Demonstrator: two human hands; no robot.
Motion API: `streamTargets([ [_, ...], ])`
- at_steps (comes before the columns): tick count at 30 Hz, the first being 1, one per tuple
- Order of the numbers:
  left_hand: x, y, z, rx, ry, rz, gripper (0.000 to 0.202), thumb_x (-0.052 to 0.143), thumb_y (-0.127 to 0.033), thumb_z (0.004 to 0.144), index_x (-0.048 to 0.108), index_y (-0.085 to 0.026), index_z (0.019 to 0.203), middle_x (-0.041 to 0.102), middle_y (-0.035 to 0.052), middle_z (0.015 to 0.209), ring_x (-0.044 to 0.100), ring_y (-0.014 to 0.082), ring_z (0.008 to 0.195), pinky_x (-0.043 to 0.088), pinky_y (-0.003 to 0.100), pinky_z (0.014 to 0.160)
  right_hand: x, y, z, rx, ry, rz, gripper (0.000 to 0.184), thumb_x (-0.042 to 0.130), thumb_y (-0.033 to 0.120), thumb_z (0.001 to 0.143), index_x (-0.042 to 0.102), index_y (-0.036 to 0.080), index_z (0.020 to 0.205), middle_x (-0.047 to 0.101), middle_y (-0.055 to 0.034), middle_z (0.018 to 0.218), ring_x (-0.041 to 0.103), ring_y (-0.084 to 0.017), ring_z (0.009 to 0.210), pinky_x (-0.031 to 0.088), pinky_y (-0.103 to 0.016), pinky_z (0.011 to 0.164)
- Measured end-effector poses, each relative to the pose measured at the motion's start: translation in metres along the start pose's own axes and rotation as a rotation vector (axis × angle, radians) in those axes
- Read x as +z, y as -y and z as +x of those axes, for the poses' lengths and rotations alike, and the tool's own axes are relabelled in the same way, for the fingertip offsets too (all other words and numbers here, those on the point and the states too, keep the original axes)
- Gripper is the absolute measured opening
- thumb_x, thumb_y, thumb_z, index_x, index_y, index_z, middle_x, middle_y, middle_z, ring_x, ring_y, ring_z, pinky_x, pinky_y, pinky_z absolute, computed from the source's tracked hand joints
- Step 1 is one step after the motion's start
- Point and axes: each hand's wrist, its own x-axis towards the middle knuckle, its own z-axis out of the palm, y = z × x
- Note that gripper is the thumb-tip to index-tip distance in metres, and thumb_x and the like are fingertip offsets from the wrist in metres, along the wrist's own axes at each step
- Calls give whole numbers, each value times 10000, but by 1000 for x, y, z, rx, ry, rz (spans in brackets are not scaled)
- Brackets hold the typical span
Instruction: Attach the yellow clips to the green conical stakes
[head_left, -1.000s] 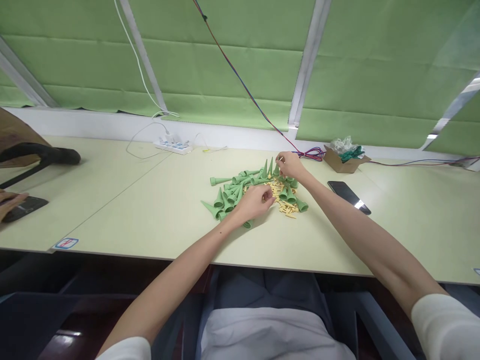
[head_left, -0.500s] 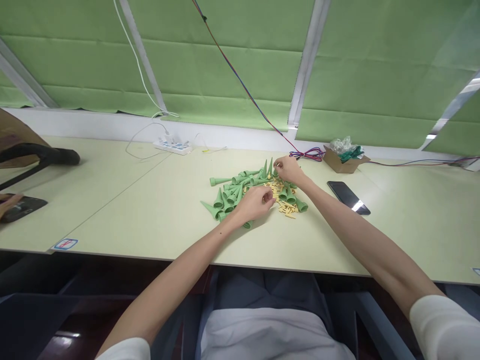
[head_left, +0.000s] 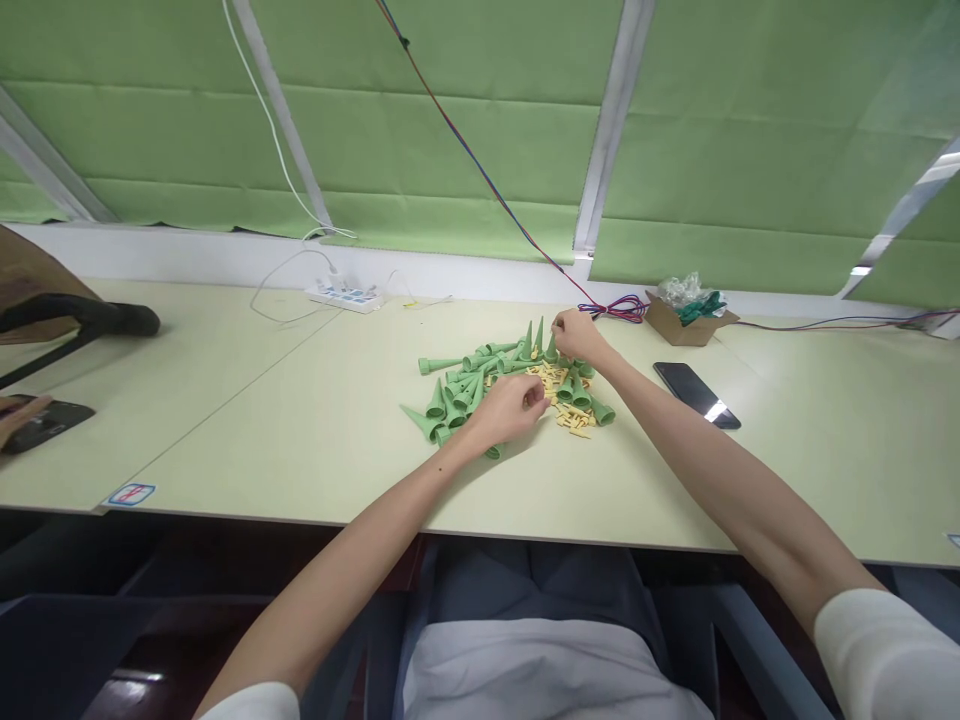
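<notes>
Green plastic cones (head_left: 469, 385) lie in a heap, with small yellow plastic pieces (head_left: 574, 418) scattered at its right side. My left hand (head_left: 514, 407) rests at the front of the heap, thumb and fingers curled together; whatever they may hold is hidden. At the back of the heap, my right hand (head_left: 577, 335) pinches at the tip of an upright green cone (head_left: 551, 350). Two more cones (head_left: 533, 340) stand upright just left of it. Several cones with their open ends toward me (head_left: 580, 393) lie between the yellow pieces and my right forearm.
A black phone (head_left: 696, 394) lies right of my right forearm. Behind it stand a small cardboard box (head_left: 686, 325) with plastic wrap and a coiled cable (head_left: 622, 308). A power strip (head_left: 345, 296) sits at the back left. Another person's hand (head_left: 19, 418) touches a phone at far left.
My right hand has shifted slightly right, and more of the upright cone beside its fingertips now shows. My left hand has stayed in place.
</notes>
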Motion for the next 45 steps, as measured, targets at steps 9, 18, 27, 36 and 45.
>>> streamTargets([
  [9, 0, 0, 1, 4, -1, 5, 164, 561, -257, 861, 559, -179, 717, 613, 9, 700, 527, 146, 642, 374, 282, 601, 3, 13, -8, -60, -233, -98, 369, 461, 127, 887, 595, 45, 1222, 700, -168, 787, 656, -301, 789, 467, -424, 855],
  [18, 1, 1, 1, 15, 32, 6, 232, 562, -276, 876, 516, -183, 668, 609, 14, 659, 511, 148, 586, 338, 294, 564, 25, 43, -23, -415, 108, -124, 272, 591, 260, 880, 699, 141, 1099, 714, -130, 1054, 633, -244, 967, 449, -321, 858],
  [27, 1, 2, 0, 26, 55, 15, 234, 559, -268, 877, 496, -181, 668, 592, 2, 641, 498, 138, 587, 326, 277, 551, 35, 52, -19, -331, 240, -212, 297, 593, 220, 888, 649, 150, 1172, 705, -136, 1086, 635, -251, 986, 440, -284, 742],
  [36, 2, 3, 0, 41, 50, 36, 246, 548, -240, 874, 476, -181, 646, 572, -6, 616, 481, 131, 570, 311, 279, 553, 42, 50, -17, -337, 226, -164, 275, 603, 181, 887, 568, 134, 1156, 686, -149, 1092, 627, -237, 954, 459, -299, 767],
  [45, 0, -3, 0, 165, -1, -32, 328, 546, -318, 917, 512, -168, 628, 561, -12, 579, 443, 108, 528, 304, 272, 542, 41, 46, -19, -481, 62, 99, 342, 597, 177, 911, 562, 159, 1251, 645, -114, 1077, 609, -207, 937, 455, -357, 893],
])
